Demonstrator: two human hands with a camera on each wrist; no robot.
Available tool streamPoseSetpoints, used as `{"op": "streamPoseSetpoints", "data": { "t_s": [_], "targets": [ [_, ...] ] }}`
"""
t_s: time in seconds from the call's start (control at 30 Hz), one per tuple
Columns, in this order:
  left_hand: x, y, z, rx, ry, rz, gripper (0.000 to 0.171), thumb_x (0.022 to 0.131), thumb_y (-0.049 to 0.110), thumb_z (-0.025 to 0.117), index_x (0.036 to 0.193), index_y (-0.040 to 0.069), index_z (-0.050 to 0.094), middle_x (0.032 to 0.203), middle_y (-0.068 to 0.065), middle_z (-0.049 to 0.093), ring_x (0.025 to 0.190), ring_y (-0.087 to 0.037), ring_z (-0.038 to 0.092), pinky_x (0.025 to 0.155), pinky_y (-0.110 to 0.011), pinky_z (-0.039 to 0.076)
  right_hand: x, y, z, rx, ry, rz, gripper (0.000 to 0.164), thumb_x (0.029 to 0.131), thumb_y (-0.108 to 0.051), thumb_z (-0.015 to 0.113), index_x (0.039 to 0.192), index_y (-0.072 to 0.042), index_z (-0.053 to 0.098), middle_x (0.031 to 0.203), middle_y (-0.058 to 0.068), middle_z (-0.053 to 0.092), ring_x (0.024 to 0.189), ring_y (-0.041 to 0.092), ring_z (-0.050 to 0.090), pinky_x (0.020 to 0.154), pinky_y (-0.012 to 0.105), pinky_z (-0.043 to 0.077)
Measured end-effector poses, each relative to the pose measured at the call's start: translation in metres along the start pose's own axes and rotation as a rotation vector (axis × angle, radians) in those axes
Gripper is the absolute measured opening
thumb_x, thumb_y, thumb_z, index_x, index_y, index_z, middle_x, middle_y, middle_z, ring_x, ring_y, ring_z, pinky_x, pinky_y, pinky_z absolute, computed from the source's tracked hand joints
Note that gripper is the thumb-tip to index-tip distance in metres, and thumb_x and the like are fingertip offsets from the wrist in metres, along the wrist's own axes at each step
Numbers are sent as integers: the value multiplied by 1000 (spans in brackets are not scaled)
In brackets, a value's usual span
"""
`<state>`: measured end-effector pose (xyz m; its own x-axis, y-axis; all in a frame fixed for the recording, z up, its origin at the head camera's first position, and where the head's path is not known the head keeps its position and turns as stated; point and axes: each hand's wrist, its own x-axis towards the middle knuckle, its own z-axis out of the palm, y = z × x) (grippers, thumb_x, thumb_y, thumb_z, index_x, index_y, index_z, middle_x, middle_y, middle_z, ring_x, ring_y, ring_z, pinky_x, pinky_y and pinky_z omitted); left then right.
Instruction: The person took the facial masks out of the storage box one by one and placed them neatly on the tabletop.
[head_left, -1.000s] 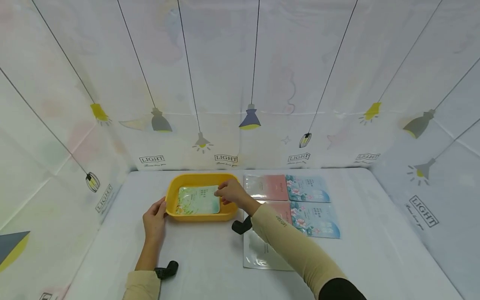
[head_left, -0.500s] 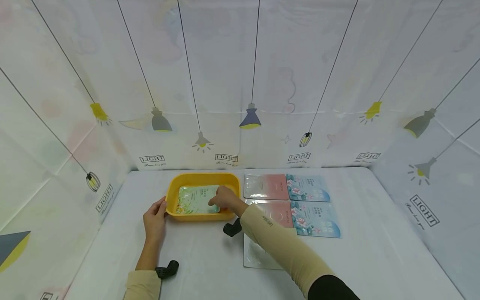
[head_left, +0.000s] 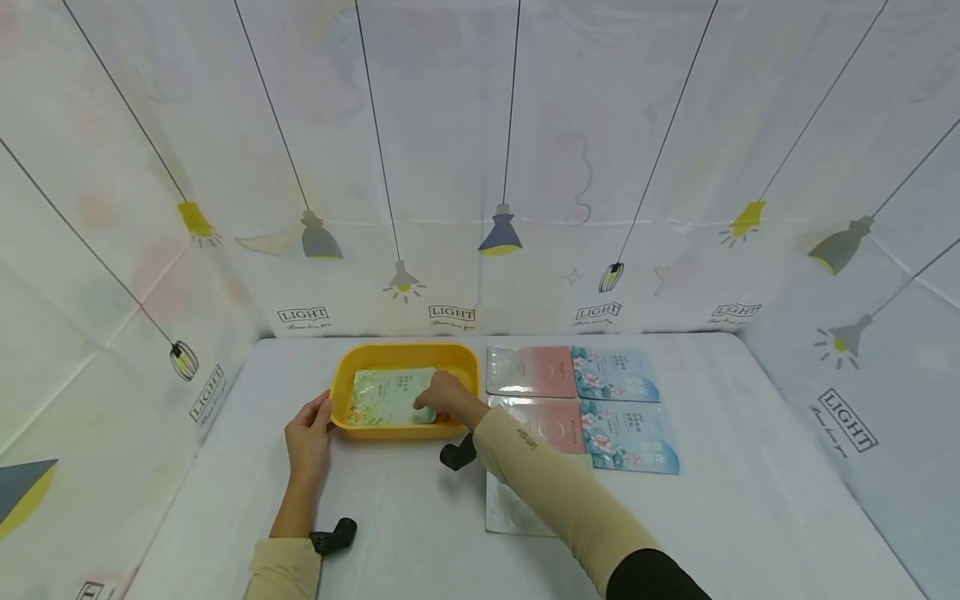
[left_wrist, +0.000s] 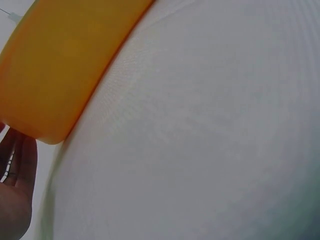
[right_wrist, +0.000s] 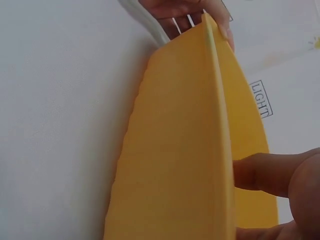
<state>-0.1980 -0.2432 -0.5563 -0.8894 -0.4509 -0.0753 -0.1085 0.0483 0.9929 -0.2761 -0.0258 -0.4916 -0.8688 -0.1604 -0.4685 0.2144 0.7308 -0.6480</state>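
Note:
A yellow plastic tray (head_left: 408,433) stands on the white table, with a green flower-printed sheet mask packet (head_left: 386,396) lying flat inside. My left hand (head_left: 307,433) holds the tray's left end; in the right wrist view its thumb lies over the rim and its fingers sit outside. My right hand (head_left: 450,396) reaches over the near rim and touches the packet's right part. In the right wrist view its fingers (right_wrist: 265,175) extend behind the tray wall, which hides their tips. Whether they pinch the packet cannot be seen.
Right of the tray, pink packets (head_left: 531,371) and blue floral packets (head_left: 630,437) lie in rows. Below them a silvery packet (head_left: 513,508) is partly covered by the right sleeve (head_left: 558,492). A printed cloth wall (head_left: 480,167) stands behind the table (head_left: 405,517).
My right hand has come down and left onto the green packet. The packet has slid very slightly left within the tray. My left hand has stayed on the tray's end.

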Motion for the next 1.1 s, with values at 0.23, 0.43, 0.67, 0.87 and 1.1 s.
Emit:
{"op": "streamPoseSetpoints", "data": {
  "t_s": [0.23, 0.43, 0.67, 0.87, 1.1],
  "targets": [
    [1, -2, 2, 9, -6, -37, 44, 101, 38, 51, 136, 12, 56, 142, -5, 56, 111, -6, 56, 80, -6, 50, 4, 4, 3, 112, 62, 18, 26, 81, -14, 77, 97, -1, 63, 84, 6, 58, 71, 22, 58, 62, 27, 51],
    [1, -2, 2, -8, -10, -38, 44, 101, 36, 51, 136, 11, 57, 141, -6, 56, 109, -7, 56, 80, -7, 51, 10, 6, 2, 284, 92, 59, 15, 82, -8, 75, 91, 1, 68, 70, 5, 57, 62, 20, 55, 59, 24, 49],
    [2, -3, 1, -15, -3, -27, 42, 101, 35, 51, 135, 11, 57, 141, -7, 56, 111, -8, 57, 79, -7, 52, -4, -1, 1, 400, 95, -46, 10, 82, -2, 69, 91, 2, 72, 80, 8, 66, 72, 26, 65, 75, 36, 61],
    [1, 0, 1, -16, 7, -5, 44, 101, 34, 51, 135, 8, 56, 141, -11, 55, 113, -12, 57, 78, -6, 51, -4, -8, 8, 444, 84, -90, 15, 85, 1, 66, 100, 3, 69, 90, 11, 70, 68, 23, 69, 68, 32, 61],
    [0, 0, 1, -31, 8, 24, 44, 101, 31, 52, 135, 4, 56, 138, -16, 56, 106, -5, 59, 77, -6, 51, 3, -7, 13, 462, 123, -73, 14, 86, 1, 66, 100, 2, 67, 88, 11, 69, 63, 20, 69, 60, 29, 60]
  ]
}}
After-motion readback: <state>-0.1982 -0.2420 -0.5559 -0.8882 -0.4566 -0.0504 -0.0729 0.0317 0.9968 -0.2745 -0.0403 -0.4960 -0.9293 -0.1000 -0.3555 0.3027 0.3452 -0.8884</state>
